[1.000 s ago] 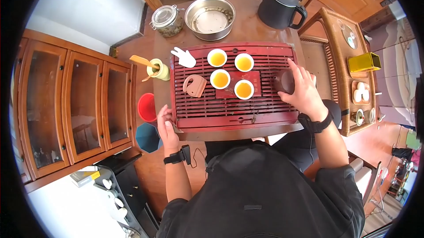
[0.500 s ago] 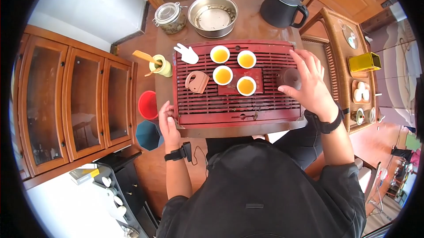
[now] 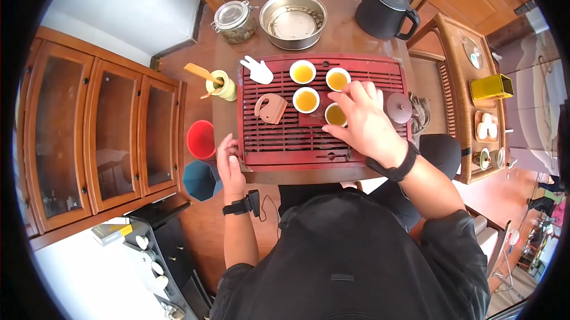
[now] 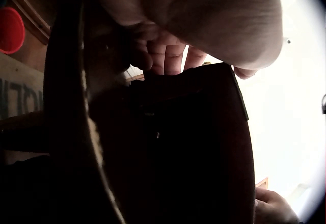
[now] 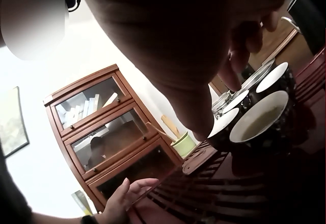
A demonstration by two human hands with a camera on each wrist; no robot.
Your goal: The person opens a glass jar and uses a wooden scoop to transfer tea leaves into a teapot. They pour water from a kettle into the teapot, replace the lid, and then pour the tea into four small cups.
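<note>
On the slatted red tea tray [image 3: 279, 159] stand several white cups of yellow tea. The right hand [image 3: 374, 124] hovers over the lower right cup [image 3: 335, 115], thumb and fingers spread around its rim with a gap. In the right wrist view a cup [image 5: 260, 119] stands below the hand [image 5: 204, 56]; contact cannot be told. A dark clay teapot [image 3: 398, 108] sits at the tray's right, clear of the fingers. The left hand [image 3: 230, 162] rests at the tray's left edge with relaxed fingers, its fingertips partly hidden there in the left wrist view.
Left on the tray lie a white hand-shaped piece [image 3: 257, 71] and a brown clay piece [image 3: 271, 108]. Behind stand a glass jar [image 3: 234, 21], a steel bowl [image 3: 293, 21] and a black kettle [image 3: 386, 12]. A green tool holder [image 3: 223, 86] stands left, a cloth [image 3: 419, 113] right.
The right hand has left the teapot and moved left over the lower right cup. The teapot stands on the tray, uncovered. The left hand has stayed at the tray's edge.
</note>
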